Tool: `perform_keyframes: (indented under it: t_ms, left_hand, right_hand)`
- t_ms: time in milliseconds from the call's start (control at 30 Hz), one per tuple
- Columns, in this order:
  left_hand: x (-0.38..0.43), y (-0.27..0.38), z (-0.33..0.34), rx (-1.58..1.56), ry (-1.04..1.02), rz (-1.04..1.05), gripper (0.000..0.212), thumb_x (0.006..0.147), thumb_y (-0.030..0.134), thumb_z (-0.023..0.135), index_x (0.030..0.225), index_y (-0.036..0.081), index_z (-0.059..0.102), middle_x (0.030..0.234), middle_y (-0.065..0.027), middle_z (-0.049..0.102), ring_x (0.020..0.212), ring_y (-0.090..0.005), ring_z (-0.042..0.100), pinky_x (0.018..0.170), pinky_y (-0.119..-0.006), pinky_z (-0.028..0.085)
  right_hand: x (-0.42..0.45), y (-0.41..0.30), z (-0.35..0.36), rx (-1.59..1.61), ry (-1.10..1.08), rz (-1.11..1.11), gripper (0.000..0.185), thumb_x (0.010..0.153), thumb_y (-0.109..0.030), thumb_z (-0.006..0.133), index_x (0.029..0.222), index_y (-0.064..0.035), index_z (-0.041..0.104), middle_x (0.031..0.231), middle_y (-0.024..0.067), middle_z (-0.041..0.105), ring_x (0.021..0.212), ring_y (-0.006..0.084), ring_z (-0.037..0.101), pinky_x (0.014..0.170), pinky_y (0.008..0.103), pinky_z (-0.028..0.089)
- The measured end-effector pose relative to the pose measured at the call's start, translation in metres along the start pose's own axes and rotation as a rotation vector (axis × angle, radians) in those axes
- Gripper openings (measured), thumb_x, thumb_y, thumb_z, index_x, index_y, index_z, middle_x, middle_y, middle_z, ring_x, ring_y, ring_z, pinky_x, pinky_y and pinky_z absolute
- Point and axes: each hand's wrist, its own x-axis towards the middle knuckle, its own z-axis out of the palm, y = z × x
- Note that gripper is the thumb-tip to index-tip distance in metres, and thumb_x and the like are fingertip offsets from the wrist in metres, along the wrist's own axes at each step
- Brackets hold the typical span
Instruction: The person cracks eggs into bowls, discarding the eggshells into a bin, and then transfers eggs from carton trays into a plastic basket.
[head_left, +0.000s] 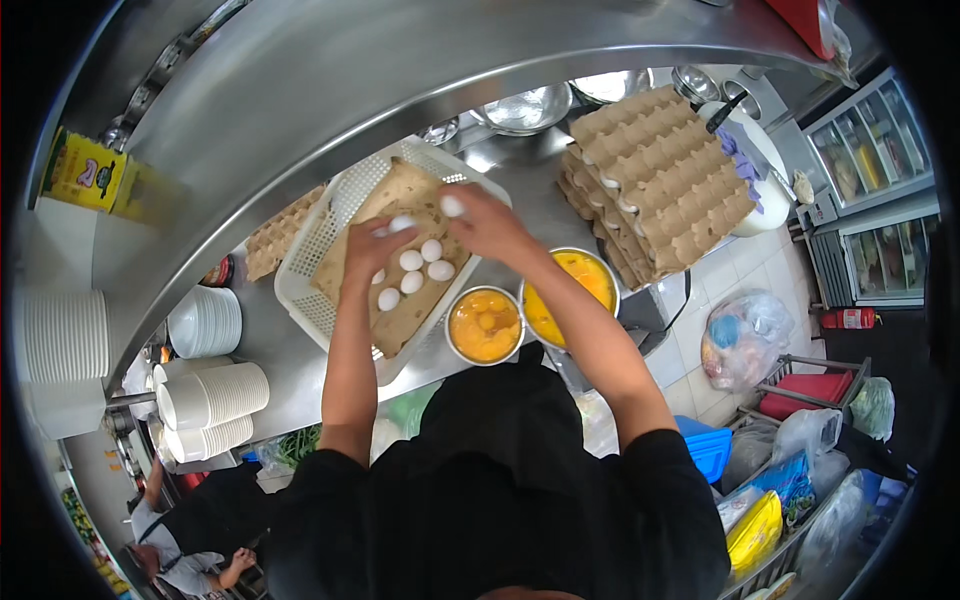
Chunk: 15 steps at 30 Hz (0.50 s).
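Note:
Both hands are over a white perforated plastic basket (307, 289) lined with brown cardboard (405, 330). My left hand (367, 247) holds a white egg (401, 223) near the thumb and fingertips; blur hides whether it has a second one. In the fingers of my right hand (484, 225) is another white egg (451, 206), above the cardboard. Several loose white eggs (411, 260) lie on the cardboard between and below the hands. Close to the basket's near right side stand a metal bowl of cracked eggs (485, 324) and a second bowl of yellow egg (574, 281), partly behind my right forearm.
Stacked cardboard egg trays (660, 172) rise at the right, some holding eggs. A knife (750, 142) lies beyond them by a white container. Stacked white bowls (214, 397) line the left. A steel shelf (360, 90) overhangs the back. A co-worker (187, 532) is at lower left.

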Motion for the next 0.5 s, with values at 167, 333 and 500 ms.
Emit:
perform_keyframes:
  t_ms: [167, 333, 500]
  left_hand:
    - [-0.013, -0.136, -0.027, 0.255, -0.087, -0.097, 0.060, 0.057, 0.038, 0.091, 0.101, 0.000, 0.074, 0.094, -0.0153, 0.072, 0.082, -0.0218, 0.068, 0.077, -0.032, 0.054]
    - [-0.067, -0.158, -0.003, 0.347, -0.225, -0.020, 0.057, 0.056, 0.035, 0.089, 0.103, 0.006, 0.074, 0.099, -0.0192, 0.068, 0.103, -0.0305, 0.062, 0.093, -0.038, 0.049]
    - [-0.104, -0.136, 0.000, 0.329, -0.147, 0.035, 0.059, 0.060, 0.036, 0.087, 0.111, 0.010, 0.073, 0.126, -0.0299, 0.056, 0.128, -0.0377, 0.047, 0.106, -0.040, 0.040]
  right_hand:
    - [0.047, 0.043, 0.104, -0.548, -0.344, 0.158, 0.034, 0.085, -0.015, 0.059, 0.119, -0.0112, 0.063, 0.119, 0.0197, 0.063, 0.106, 0.0328, 0.064, 0.088, 0.0423, 0.053]
    - [0.040, 0.062, 0.118, -0.678, -0.464, 0.319, 0.038, 0.082, -0.014, 0.061, 0.120, -0.0126, 0.064, 0.116, 0.0177, 0.065, 0.107, 0.0329, 0.064, 0.089, 0.0430, 0.052]
    - [-0.035, 0.001, -0.005, -0.405, 0.394, 0.053, 0.042, 0.075, -0.015, 0.069, 0.116, -0.0071, 0.065, 0.116, 0.0204, 0.063, 0.113, 0.0349, 0.059, 0.090, 0.0444, 0.050]
